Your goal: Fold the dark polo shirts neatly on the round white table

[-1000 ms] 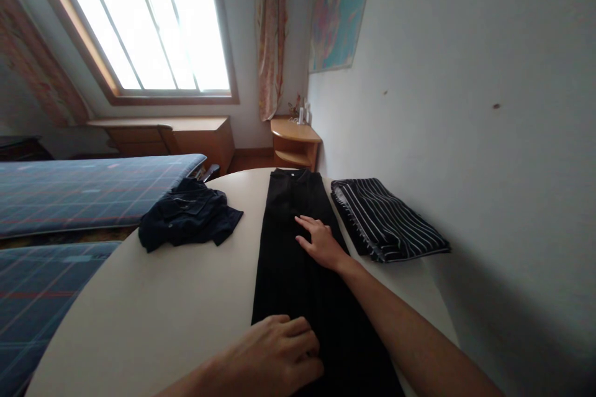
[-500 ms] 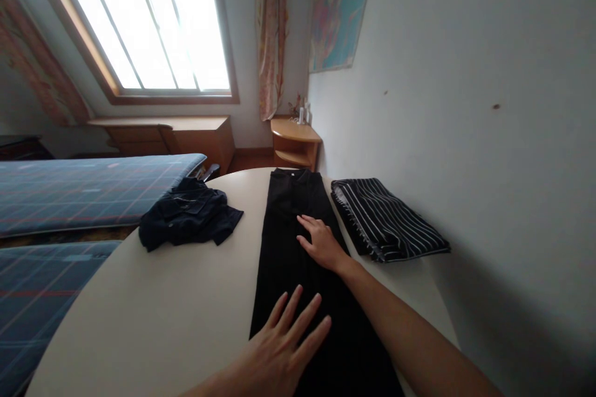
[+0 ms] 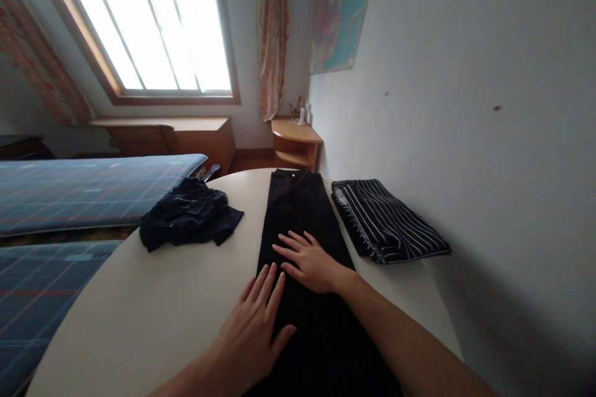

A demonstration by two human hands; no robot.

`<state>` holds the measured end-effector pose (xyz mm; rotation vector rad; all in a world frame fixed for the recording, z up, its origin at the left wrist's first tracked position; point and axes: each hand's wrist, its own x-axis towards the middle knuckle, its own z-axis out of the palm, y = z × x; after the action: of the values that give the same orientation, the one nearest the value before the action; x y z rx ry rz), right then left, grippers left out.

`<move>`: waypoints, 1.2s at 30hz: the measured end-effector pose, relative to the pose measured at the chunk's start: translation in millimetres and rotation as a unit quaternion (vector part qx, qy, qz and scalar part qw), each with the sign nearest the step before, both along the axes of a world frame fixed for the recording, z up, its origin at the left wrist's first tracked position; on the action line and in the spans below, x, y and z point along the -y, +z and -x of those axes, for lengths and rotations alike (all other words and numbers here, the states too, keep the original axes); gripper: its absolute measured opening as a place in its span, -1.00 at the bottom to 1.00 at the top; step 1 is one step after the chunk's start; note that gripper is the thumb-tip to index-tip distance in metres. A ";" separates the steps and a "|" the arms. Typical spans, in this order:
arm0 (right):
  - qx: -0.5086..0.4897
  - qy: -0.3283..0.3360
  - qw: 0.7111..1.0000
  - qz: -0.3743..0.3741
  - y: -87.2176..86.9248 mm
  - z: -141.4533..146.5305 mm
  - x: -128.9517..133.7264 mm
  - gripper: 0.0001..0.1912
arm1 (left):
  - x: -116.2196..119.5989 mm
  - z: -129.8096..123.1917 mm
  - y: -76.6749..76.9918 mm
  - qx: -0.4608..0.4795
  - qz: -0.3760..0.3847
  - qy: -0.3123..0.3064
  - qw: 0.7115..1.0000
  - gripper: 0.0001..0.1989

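Observation:
Black trousers [image 3: 298,204] lie lengthwise on a round cream table [image 3: 153,310], waistband at the far edge. My left hand [image 3: 254,325] is flat with fingers stretched out over the left edge of the trousers. Across their middle rests my right hand [image 3: 310,263], palm down, fingers spread. Neither hand grips anything. A crumpled dark navy garment [image 3: 190,214] is at the table's left edge. To the right of the trousers sits a folded black cloth with white stripes [image 3: 388,220].
Beds with blue plaid covers [image 3: 93,189] stand left of the table. Close along the right side runs a white wall [image 3: 456,74]. A wooden corner shelf [image 3: 295,131] and a desk [image 3: 200,125] are beyond, below the window.
My left hand has moved left and forward to the trousers' left edge. My right hand has shifted left and nearer to me, closer to the left hand.

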<state>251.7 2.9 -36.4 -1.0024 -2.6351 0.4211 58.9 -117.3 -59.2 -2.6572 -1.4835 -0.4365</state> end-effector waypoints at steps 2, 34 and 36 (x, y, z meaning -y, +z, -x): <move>0.012 -0.041 0.999 0.010 -3.0 -0.6 -0.4 -0.49 | 3.5 1.2 -2.8 -0.014 -0.007 0.017 1.000 -0.28; -0.160 -0.049 0.984 0.061 -16.7 -15.0 -54.2 -0.58 | 24.4 -34.7 1.1 0.104 -0.032 -0.281 0.954 -0.77; -0.168 -0.060 0.983 0.045 -17.1 -14.1 -60.1 -0.55 | 24.0 -36.5 3.4 0.102 -0.049 -0.288 0.951 -0.81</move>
<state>265.8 62.9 -53.5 -1.0109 -2.2606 0.6255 95.4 -141.3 -55.8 -2.9962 -0.6559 -0.8143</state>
